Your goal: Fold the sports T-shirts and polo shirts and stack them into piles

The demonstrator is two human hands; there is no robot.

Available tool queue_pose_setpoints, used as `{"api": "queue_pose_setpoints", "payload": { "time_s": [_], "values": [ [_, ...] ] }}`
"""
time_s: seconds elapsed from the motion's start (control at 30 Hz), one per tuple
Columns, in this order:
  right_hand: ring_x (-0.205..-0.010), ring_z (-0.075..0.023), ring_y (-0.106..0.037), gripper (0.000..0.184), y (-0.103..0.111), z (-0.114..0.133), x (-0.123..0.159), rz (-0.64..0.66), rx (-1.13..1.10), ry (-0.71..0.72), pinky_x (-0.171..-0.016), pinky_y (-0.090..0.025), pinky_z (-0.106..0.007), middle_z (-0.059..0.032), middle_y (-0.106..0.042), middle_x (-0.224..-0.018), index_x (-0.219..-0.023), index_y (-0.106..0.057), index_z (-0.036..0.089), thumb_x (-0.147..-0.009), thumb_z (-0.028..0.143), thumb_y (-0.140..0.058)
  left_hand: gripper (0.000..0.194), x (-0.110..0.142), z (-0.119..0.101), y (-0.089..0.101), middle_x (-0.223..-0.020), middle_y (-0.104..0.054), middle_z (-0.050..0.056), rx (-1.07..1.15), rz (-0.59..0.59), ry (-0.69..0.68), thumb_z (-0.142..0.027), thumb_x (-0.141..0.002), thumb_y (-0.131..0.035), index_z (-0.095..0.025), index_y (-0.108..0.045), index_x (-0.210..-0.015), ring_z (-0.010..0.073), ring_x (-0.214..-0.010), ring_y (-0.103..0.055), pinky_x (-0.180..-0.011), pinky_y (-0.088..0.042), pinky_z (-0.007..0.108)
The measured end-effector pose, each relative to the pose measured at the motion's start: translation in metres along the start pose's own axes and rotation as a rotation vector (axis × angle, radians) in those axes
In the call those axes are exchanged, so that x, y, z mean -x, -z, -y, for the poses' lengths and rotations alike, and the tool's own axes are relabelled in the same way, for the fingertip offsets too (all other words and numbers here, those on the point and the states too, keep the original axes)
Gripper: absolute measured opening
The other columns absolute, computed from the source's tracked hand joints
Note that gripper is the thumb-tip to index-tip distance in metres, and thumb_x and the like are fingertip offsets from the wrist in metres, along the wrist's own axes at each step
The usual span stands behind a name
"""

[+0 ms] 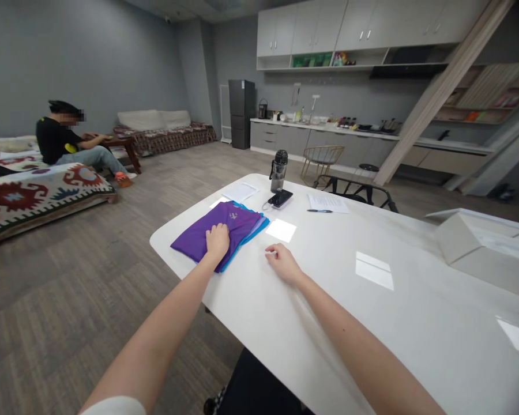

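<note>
A folded purple shirt (199, 230) with a small pale logo lies on top of blue folded cloth (255, 230) at the table's left end. My left hand (218, 241) is on the shirt, its fingers curled down and close together against the fabric. Right of the pile, my right hand (283, 262) is low over the white table (320, 323), or resting on it; I cannot tell which. Its fingers are loosely bent, the thumb apart, with nothing between them.
Beyond the pile stand a dark bottle (279, 172), a phone (281, 199) with a cable, papers (327, 203) and a pen (320, 211). A white box (488, 248) sits at the right. Behind the table are chairs (358, 187); another person (54, 141) sits far left.
</note>
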State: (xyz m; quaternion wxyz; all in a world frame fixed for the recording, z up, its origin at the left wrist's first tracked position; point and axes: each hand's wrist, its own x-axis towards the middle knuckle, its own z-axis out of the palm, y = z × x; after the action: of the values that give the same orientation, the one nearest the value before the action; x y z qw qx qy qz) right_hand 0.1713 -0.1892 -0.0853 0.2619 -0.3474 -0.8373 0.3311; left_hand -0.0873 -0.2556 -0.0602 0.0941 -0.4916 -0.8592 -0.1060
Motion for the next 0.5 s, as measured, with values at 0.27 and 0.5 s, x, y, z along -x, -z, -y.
{"api": "queue_pose_setpoints", "payload": {
  "time_s": [0.27, 0.5],
  "values": [
    [-0.076, -0.0149, -0.057, 0.021, 0.03, 0.005, 0.035, -0.015, -0.095, 0.017, -0.082, -0.049, -0.034, -0.0055, -0.063, -0.106, -0.109, -0.067, 0.019, -0.091, 0.027, -0.061, 0.021, 0.03, -0.041, 0.036, -0.107, -0.067, 0.008, 0.433, -0.225, -0.13, -0.025, -0.102, -0.042, -0.021, -0.062, -0.097, 0.0259, -0.104, -0.058, -0.09, -0.041, 0.04],
    [-0.088, -0.0187, -0.062, 0.05, 0.091, 0.007, 0.077, -0.133, -0.238, 0.117, -0.083, -0.052, -0.035, -0.0105, -0.061, -0.125, -0.129, -0.061, 0.02, -0.079, 0.022, -0.06, 0.016, 0.116, -0.17, 0.084, -0.099, -0.067, 0.006, 0.94, -0.092, -0.644, -0.027, -0.103, -0.046, -0.024, -0.059, -0.093, 0.0203, -0.097, -0.059, -0.093, -0.046, 0.04]
  ]
}}
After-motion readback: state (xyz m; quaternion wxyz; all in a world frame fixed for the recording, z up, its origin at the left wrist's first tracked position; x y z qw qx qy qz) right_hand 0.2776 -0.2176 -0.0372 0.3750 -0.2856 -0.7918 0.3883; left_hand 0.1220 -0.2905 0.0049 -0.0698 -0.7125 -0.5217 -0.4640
